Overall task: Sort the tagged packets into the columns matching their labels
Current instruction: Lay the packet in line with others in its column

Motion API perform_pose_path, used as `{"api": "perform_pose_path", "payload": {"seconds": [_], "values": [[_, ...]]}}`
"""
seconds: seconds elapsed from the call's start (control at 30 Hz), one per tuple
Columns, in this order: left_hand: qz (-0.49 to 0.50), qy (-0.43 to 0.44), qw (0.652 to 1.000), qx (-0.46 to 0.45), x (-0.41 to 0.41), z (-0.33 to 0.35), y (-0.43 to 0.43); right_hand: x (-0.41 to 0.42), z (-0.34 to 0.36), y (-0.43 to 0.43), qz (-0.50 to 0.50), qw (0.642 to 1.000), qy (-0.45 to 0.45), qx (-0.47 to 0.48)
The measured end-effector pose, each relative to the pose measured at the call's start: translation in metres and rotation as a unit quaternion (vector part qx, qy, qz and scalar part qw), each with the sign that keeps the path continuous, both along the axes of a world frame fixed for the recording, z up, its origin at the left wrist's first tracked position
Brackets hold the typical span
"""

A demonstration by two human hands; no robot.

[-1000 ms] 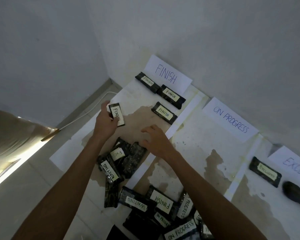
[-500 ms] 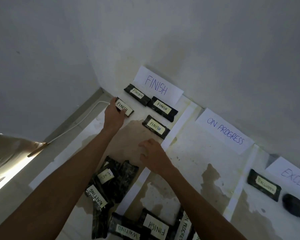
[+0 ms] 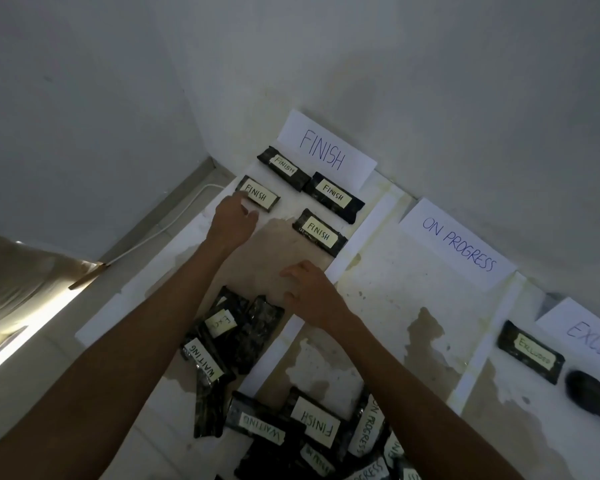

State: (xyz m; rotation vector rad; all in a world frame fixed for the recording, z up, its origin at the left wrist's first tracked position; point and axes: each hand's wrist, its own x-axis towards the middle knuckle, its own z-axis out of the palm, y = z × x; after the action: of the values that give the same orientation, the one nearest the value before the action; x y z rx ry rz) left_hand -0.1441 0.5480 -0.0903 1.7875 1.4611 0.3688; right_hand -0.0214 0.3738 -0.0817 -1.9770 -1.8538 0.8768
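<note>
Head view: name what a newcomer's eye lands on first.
The white FINISH sign stands against the far wall, with four tagged packets laid before it; the left hand reaches to the leftmost packet. Nearest the camera, a jumbled pile of unsorted packets lies at bottom centre.

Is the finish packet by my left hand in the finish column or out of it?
In. The FINISH packet lies flat, label up, near the FINISH sign; the left hand is at its corner, fingers straight, not gripping.

Brightness: we see dim, grey light throughout.
Source: a bright strip [image 3: 4, 344] glows at our left edge.
Sharpness: soft; edges bend.
</note>
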Motion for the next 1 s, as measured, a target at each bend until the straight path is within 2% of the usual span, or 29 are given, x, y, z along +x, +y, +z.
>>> {"api": "perform_pose_path", "payload": {"seconds": [0.13, 0.23, 0.37, 0.43, 0.5, 0.6, 0.73, 0.87, 1.0], "values": [[-0.034, 0.021, 0.999, -0.009, -0.031, 0.007, -0.036, -0.019, 0.000, -0.007, 0.129, 0.992, -0.009, -0.002], [-0.040, 0.018, 0.999, -0.011, -0.057, 0.013, -0.067, -0.032, 0.000, -0.013, 0.217, 0.972, -0.087, -0.018], [-0.037, 0.004, 0.999, -0.017, -0.085, 0.019, -0.101, -0.033, -0.003, -0.011, 0.254, 0.950, -0.180, 0.025], [-0.043, -0.019, 0.999, -0.009, -0.092, 0.025, -0.117, -0.026, 0.001, -0.009, 0.267, 0.947, -0.181, 0.014], [-0.062, -0.035, 0.997, -0.004, -0.095, 0.030, -0.130, -0.014, 0.012, -0.008, 0.255, 0.957, -0.132, -0.047], [-0.071, -0.064, 0.995, -0.023, -0.091, 0.039, -0.146, 0.009, 0.029, -0.010, 0.152, 0.977, -0.002, -0.151], [-0.059, -0.077, 0.994, -0.058, -0.076, 0.043, -0.157, 0.030, 0.039, -0.028, 0.057, 0.971, 0.125, -0.195], [-0.028, -0.120, 0.986, -0.110, -0.060, 0.043, -0.159, 0.035, 0.039, -0.045, 0.005, 0.966, 0.161, -0.200], [-0.041, -0.121, 0.983, -0.133, -0.049, 0.039, -0.158, 0.030, 0.042, -0.064, -0.059, 0.982, 0.134, -0.121]]}}
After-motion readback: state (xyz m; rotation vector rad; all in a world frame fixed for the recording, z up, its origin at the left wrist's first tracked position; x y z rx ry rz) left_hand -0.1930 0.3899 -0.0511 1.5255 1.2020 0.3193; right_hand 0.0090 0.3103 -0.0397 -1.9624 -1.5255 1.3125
